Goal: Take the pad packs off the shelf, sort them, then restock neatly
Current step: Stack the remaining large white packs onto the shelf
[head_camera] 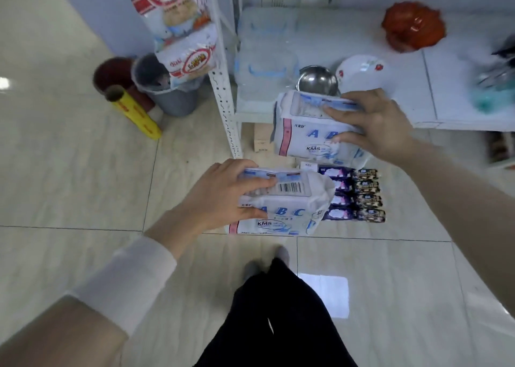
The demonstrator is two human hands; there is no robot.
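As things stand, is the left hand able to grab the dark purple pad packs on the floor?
Probably not: the left hand grips a white ABC pad pack, which sits between it and the dark purple pad packs. It would need emptying first.

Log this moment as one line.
left hand: grips white ABC pack | right hand: grips second ABC pack | purple packs: on floor

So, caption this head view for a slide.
Left hand grips lower ABC pack, right hand upper ABC pack, near purple packs.
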